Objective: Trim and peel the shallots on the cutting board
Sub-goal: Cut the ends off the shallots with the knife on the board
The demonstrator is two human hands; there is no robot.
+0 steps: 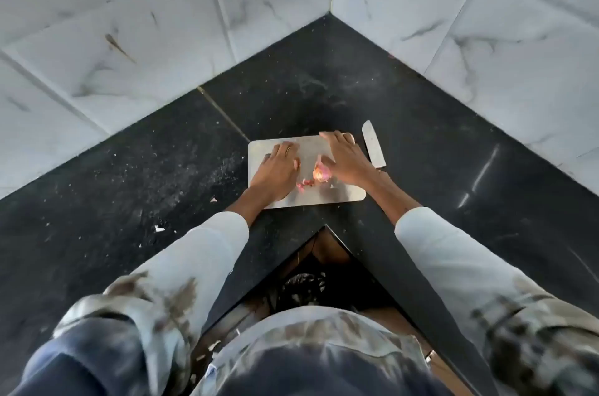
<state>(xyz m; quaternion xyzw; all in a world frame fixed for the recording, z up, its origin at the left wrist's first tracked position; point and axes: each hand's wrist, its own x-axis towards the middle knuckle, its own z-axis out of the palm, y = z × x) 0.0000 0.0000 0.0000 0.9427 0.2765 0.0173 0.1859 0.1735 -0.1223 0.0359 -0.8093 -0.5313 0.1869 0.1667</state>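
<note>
Two bare hands lie on the pale rectangular metal cutting board (343,194), which serves as the landmark here. Left hand (278,169) rests flat on the board's left half, fingers extended and close together, gripping nothing. Right hand (343,159) lies over the right half, fingers spread and straight, its thumb just beside or touching the small pinkish-orange shallot (321,173); contact cannot be confirmed. That shallot sits near the board's centre, with pink papery skin scraps (304,184) just in front of it. Judged from its look, the bulb is light, firm and round, so it may roll; its dry skin is thin and brittle. Holding it by the flanks, leaving root and tip exposed, seems best. A steel-bladed kitchen knife (373,144) lies off the board's right edge, its handle hidden behind the right wrist. Motion blur obscures the shallot's ends.
</note>
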